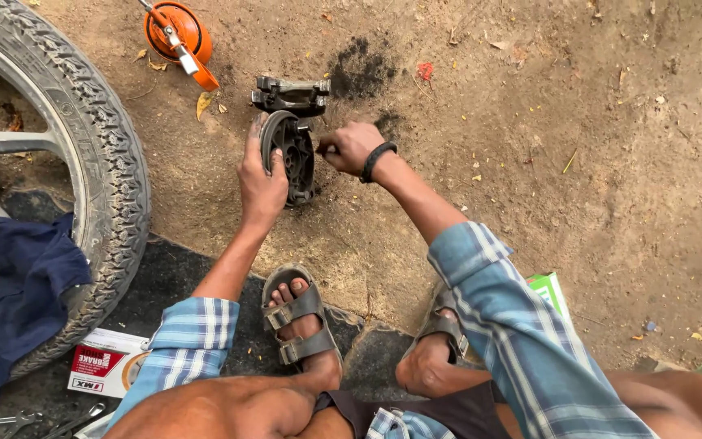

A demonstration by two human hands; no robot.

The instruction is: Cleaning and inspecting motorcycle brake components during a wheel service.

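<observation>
Two hands meet at a dark round brake plate (290, 158) standing on edge on the dirt, long axis twelve to six: left hand (260, 180) clasping its nine-o'clock rim, right hand (351, 147) at three o'clock, fingers pinched on a small unclear piece.

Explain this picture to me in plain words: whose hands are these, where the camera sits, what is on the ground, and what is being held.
One camera, worn on the person's head, looks down at their own arms and sandalled feet while they squat on bare dirt ground. The left hand steadies a dark round metal drum part, stood on edge. The right hand pinches something small against it; what it is cannot be made out. Behind it lies a grey metal bracket and an orange oil can. At left are a tyre, a blue cloth, a small red and white box and spanners.
</observation>
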